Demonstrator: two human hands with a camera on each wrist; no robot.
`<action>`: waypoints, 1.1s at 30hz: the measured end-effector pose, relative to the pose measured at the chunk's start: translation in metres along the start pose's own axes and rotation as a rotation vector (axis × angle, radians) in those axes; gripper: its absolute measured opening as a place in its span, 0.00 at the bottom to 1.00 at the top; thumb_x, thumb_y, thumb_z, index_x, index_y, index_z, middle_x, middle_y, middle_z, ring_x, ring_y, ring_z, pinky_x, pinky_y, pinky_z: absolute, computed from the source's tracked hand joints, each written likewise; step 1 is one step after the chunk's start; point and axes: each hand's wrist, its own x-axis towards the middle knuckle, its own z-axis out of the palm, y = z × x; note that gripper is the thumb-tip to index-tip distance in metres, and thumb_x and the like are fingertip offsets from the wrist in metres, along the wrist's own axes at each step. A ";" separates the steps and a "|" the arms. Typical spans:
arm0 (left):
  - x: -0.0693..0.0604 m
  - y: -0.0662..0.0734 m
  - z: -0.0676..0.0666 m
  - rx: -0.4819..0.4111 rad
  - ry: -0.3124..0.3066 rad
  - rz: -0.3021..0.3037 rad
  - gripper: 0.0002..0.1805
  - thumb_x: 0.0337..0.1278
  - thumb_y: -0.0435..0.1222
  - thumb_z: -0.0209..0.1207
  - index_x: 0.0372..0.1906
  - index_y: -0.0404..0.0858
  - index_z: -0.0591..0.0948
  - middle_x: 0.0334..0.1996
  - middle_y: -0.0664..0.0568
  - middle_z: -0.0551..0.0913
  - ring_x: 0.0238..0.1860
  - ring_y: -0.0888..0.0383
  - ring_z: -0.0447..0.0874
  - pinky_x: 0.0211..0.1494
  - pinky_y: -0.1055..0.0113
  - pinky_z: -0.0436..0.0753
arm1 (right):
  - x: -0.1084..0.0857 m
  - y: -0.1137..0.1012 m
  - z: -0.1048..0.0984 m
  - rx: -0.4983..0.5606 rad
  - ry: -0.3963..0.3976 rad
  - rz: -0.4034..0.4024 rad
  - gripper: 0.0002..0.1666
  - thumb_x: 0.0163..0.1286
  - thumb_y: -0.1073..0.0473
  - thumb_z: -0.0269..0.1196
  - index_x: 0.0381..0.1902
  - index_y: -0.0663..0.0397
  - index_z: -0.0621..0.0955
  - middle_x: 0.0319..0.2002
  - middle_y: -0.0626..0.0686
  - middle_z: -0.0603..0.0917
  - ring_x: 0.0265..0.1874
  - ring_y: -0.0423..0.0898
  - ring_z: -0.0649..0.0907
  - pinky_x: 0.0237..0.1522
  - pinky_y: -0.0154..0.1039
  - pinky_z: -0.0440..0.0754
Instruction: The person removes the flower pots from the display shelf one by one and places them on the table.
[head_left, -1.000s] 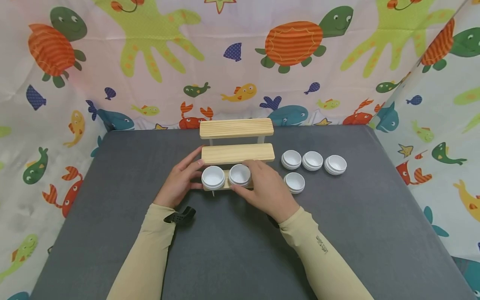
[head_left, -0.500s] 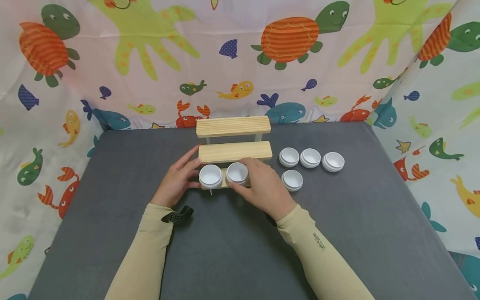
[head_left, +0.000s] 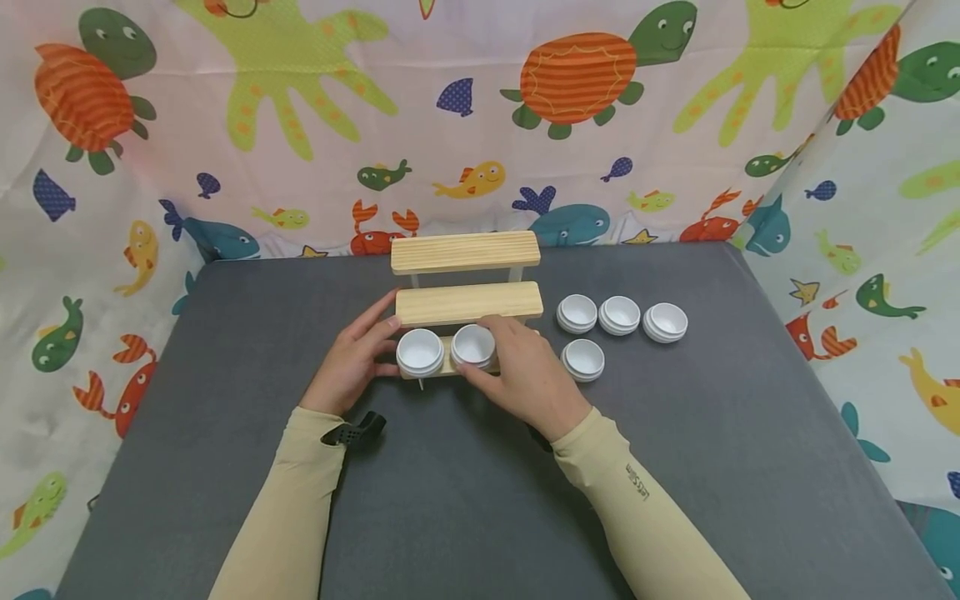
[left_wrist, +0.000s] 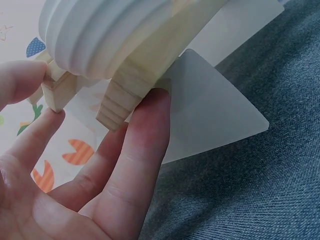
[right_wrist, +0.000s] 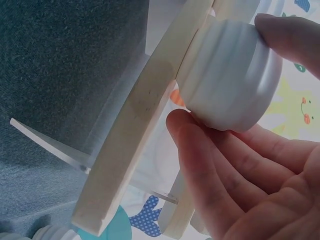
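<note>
A three-tier wooden stand (head_left: 468, 304) with translucent side supports stands on the table. Two white ribbed bowls sit side by side on its lowest tier. My left hand (head_left: 348, 358) holds the stand's left end; in the left wrist view, thumb and index finger pinch one plank (left_wrist: 56, 92), while other fingers press against the lowest plank (left_wrist: 125, 90) near the left bowl (left_wrist: 100, 35). On the right bowl (head_left: 473, 344), my right hand (head_left: 532, 379) has its thumb and fingers gripping the sides. The right wrist view shows that bowl (right_wrist: 232, 75) with its base against the plank (right_wrist: 140, 115).
Several more white bowls are right of the stand: three in a row, including the rightmost bowl (head_left: 664, 322), and a nearer bowl (head_left: 582, 360). Grey cloth (head_left: 435, 508) covers the table. A patterned curtain (head_left: 300, 192) hangs behind and at both sides.
The whole head view has shifted slightly, so everything appears a little up and left. Both hands keep their holds on the stand and the right bowl.
</note>
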 end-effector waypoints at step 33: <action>0.000 0.000 0.000 0.000 0.006 -0.002 0.31 0.80 0.54 0.60 0.82 0.68 0.67 0.72 0.42 0.79 0.54 0.55 0.90 0.45 0.57 0.92 | -0.012 0.009 -0.015 0.051 0.032 0.021 0.38 0.68 0.43 0.78 0.67 0.57 0.80 0.60 0.56 0.87 0.53 0.50 0.87 0.56 0.49 0.88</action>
